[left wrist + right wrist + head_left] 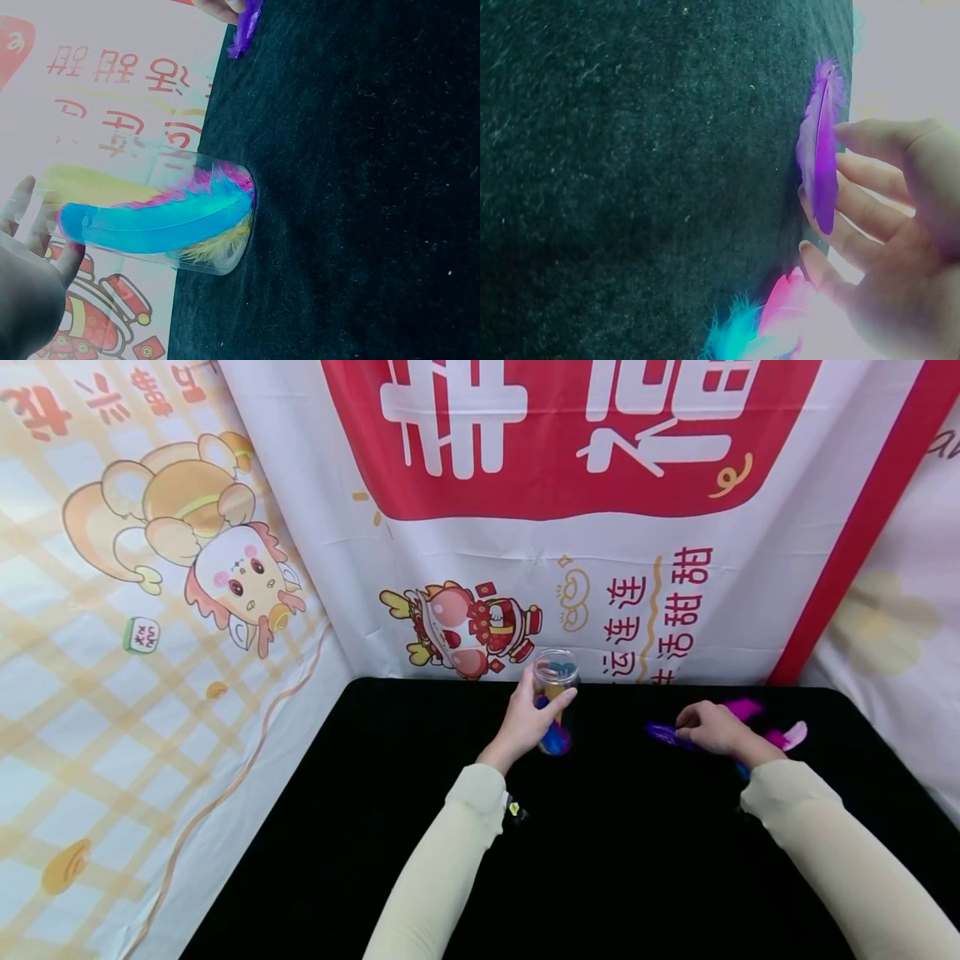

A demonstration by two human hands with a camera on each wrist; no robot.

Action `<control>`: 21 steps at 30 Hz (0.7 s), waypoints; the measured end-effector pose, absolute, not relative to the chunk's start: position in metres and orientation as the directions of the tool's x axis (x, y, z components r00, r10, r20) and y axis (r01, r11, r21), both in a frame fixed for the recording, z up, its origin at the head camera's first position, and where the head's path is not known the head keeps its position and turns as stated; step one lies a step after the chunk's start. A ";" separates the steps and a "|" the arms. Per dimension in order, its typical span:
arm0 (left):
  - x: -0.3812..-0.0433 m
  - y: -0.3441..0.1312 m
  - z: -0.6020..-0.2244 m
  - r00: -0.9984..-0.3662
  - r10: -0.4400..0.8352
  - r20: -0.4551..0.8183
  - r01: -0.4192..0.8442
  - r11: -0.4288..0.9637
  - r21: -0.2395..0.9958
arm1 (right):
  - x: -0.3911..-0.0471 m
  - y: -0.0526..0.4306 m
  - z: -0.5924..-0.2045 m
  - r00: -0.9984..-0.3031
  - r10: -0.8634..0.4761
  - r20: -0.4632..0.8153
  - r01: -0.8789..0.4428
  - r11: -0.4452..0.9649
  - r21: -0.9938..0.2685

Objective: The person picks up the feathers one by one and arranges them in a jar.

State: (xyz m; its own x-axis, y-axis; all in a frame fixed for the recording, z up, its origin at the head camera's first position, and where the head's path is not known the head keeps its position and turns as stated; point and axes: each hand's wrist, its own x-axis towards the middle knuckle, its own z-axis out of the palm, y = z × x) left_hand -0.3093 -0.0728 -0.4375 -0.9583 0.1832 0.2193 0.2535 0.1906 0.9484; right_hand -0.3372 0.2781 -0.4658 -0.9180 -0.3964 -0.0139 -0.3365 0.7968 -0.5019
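A clear plastic jar (557, 660) stands near the back of the black table, and my left hand (523, 720) grips its side. Inside it, a blue feather (157, 226), a yellow feather (101, 184) and a magenta feather (206, 184) show through the wall in the left wrist view. To the right, my right hand (711, 728) pinches a purple feather (821, 161) by its edge, thumb on one side and fingers on the other. The feather hangs over the black cloth, its fluffy end pointing away from the palm.
Behind the right hand lie loose feathers: a pink feather (744, 707), a pale pink feather (795, 735) and a blue feather (735, 330). A black cloth (600, 860) covers the table. Printed fabric walls (465, 552) rise at its back and sides.
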 end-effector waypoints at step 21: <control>-0.312 -0.072 -0.438 -0.962 0.173 0.211 0.248 0.232 0.940 | -0.348 0.272 -0.468 -0.907 -0.422 -0.002 -0.369 0.795 -0.481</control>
